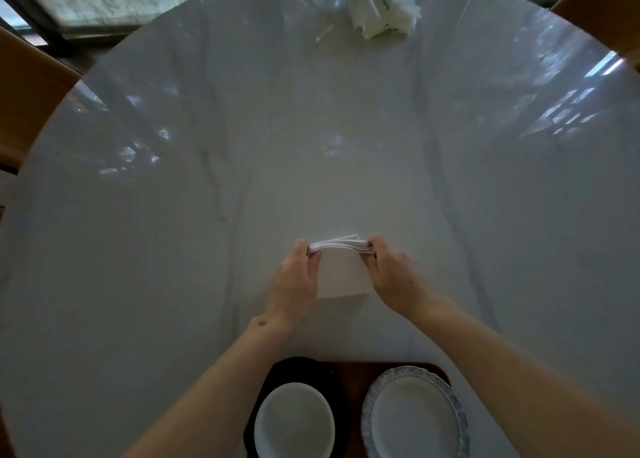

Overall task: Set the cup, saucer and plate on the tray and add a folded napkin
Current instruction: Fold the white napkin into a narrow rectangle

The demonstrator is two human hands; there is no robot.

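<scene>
A white napkin [341,274] lies on the marble table in front of me, folded into a small square with its layered far edge lifted. My left hand [294,284] pinches the left end of that edge and my right hand [391,274] pinches the right end. Close to me sits a dark brown tray [349,381]. On its left a white cup [294,419] stands on a black saucer [304,371]. On its right rests a white plate [415,416] with a scalloped blue rim.
The round white marble table [207,180] fills the view. A crumpled tissue pack [377,3] and a thin stick [323,34] lie at the far side. Wooden chairs [24,93] stand at the left and at the far right.
</scene>
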